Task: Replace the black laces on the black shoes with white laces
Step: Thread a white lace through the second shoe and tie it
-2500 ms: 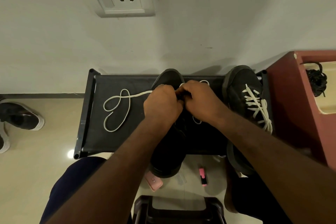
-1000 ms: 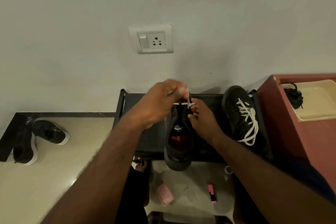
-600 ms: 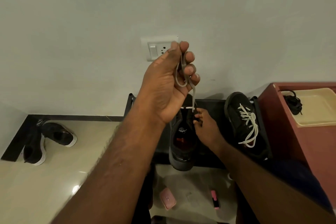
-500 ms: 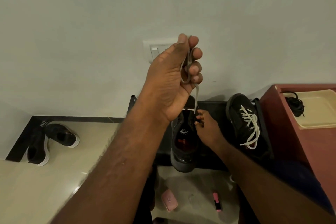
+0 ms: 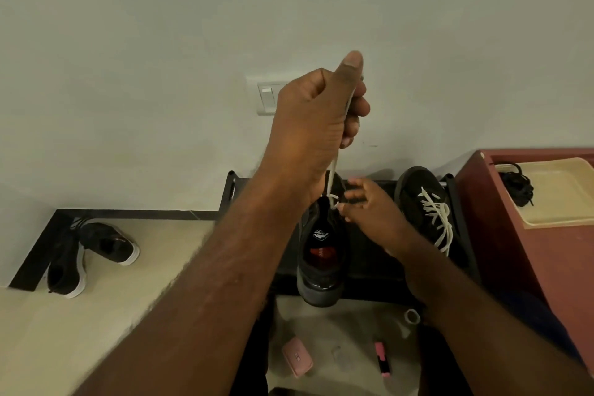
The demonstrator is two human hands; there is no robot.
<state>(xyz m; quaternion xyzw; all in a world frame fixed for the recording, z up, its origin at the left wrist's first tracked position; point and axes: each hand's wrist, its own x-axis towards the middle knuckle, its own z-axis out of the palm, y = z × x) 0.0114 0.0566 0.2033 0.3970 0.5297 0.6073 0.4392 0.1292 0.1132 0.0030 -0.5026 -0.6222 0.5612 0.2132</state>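
Now the left hand is gripping the white lace in a closed fist and is holding it straight up from the black shoe, which is lying on the tabletop. The right hand is hovering open, its fingers spread beside the lowest eyelets. Beside it, the second shoe is already wearing white lacing.

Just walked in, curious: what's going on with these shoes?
A person is relacing black shoes. The left hand grips a white lace, drawn taut above the middle shoe on the rack, while the right hand touches its eyelets. The other shoe already has white laces; black laces lie in the tray.
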